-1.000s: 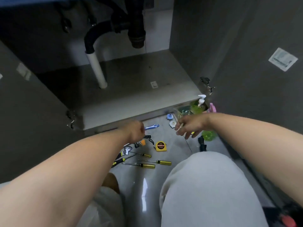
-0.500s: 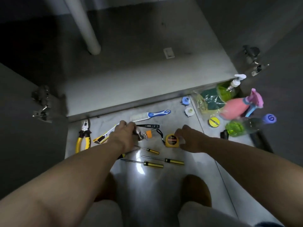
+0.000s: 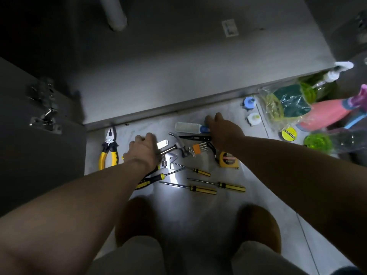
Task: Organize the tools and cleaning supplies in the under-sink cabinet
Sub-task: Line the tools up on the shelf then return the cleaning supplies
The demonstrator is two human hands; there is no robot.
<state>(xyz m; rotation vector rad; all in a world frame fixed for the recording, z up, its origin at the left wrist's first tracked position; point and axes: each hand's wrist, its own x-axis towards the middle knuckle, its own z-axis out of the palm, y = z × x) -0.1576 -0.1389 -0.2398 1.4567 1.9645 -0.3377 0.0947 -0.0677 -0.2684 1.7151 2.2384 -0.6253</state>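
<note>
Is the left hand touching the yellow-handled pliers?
Apart. The head view shows a strip of bare floor between the left hand and the pliers.

Looking down on a tiled floor [image 3: 198, 211] in front of an open cabinet [image 3: 178, 66], with a white pipe [image 3: 115, 14] at its back. Left hand [image 3: 144, 147] laid over tools between pliers [image 3: 108, 149] and hammer [image 3: 176, 146], palm side hidden. Right hand [image 3: 222, 130] over the blue handle of a brush [image 3: 186, 127], thumb spread; grip not to be seen. Near the hammer: wrench [image 3: 168, 158], hex keys [image 3: 199, 148], tape measure [image 3: 228, 159]. Closer to the knees, screwdrivers [image 3: 202, 189] lying flat. At far right, a bag of sponges [image 3: 284, 104] and a pink spray bottle [image 3: 321, 114].
</note>
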